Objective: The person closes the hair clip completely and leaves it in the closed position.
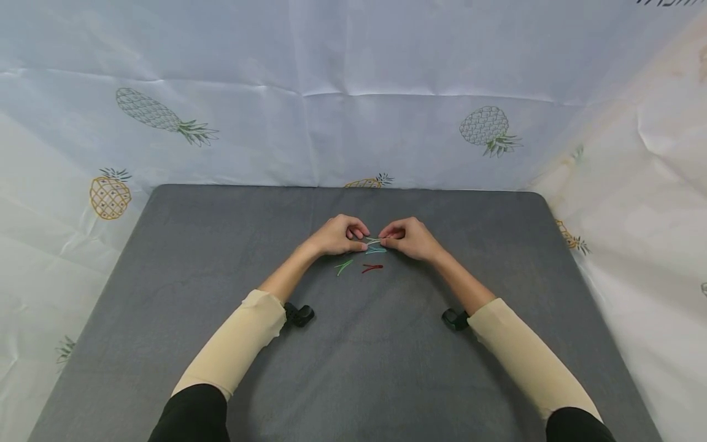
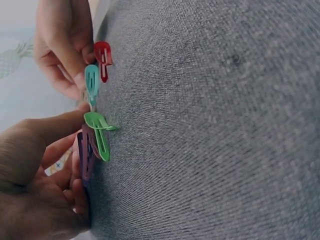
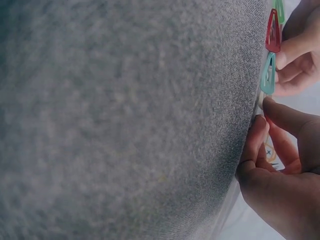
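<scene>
One pale clip [image 1: 374,241] lies between the hands, its end pinched by the right hand [image 1: 410,239]; whether the left hand [image 1: 339,236] grips anything cannot be determined. Judged light, thin, springy; best held by its joined end. Left wrist view alone clearly shows purple clips [image 2: 87,159].

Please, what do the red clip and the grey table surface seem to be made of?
Red clip: probably coated metal, smooth and slightly glossy, judging by its thin frame; plastic remains possible. Grey table surface: seemingly woven fabric, matte, with fine thread texture.
</scene>
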Motion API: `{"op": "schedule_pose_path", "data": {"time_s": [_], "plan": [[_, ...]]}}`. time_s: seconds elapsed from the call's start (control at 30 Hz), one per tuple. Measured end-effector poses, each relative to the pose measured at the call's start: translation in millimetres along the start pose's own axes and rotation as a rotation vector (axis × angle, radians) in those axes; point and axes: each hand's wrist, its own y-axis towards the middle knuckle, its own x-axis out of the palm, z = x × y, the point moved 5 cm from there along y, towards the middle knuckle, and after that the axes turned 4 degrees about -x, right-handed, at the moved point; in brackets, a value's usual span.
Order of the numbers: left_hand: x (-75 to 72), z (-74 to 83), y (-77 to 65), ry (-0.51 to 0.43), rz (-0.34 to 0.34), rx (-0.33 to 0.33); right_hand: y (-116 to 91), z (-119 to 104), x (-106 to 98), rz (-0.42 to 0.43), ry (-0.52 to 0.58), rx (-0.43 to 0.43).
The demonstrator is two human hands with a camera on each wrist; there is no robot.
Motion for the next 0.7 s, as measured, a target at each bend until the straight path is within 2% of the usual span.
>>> {"op": "schedule_pose_path", "data": {"time_s": [0.7], "plan": [[1.5,3.8,-3.7,0.025,0.040,0.046,-1.8,-3.4,0.5,0.009,-0.015,-0.005]]}}
